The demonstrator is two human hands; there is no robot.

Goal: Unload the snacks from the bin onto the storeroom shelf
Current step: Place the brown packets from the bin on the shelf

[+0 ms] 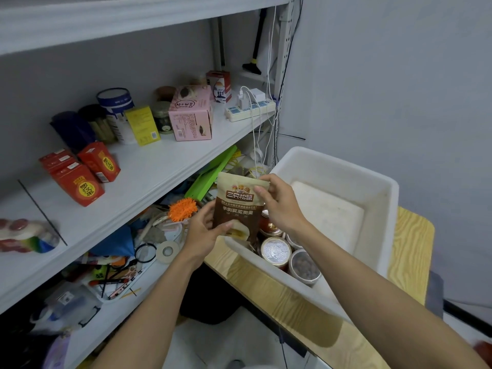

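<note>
Counts: 1 snack pouch [238, 206]; 1 white bin [346, 177]; jars [275, 253] in it: 4 showing, some half hidden; on the shelf [149, 166]: red cartons [80, 186] 4 as far as I can tell, back ones overlap; 1 pink box [190, 115]; 1 yellow box [142, 125]; 1 red-and-white carton [219, 85]; 3 round canisters [117, 102]; 1 small glass jar [161, 117]; 1 power strip [250, 109] with 2 white chargers [257, 95] plugged in; below it: 1 tape roll [167, 251], 1 orange brush [183, 209], rest of the clutter too jumbled to count
</note>
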